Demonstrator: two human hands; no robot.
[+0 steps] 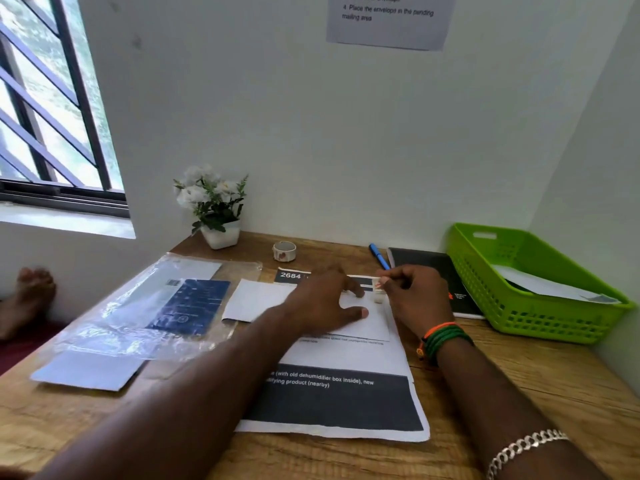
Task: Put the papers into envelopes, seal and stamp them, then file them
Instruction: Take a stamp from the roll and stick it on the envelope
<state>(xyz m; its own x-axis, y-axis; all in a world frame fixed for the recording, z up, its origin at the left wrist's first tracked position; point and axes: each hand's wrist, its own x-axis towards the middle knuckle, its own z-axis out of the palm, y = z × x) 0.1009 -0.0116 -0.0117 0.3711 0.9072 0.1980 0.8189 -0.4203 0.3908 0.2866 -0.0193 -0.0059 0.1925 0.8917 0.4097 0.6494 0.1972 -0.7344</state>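
The wooden surface (519,368) carries a printed sheet (346,358), on which a white envelope (263,299) is laid flat. A green basket (540,317) at the right already holds one envelope. The envelope is pressed down by the left hand (325,299), its fingers spread and straight. A small stamp (378,289) is pinched in the curled fingers of the right hand (419,296), just above the envelope's corner. Stamping appears to be in hand; next, the stamp probably needs to be pressed squarely onto that corner.
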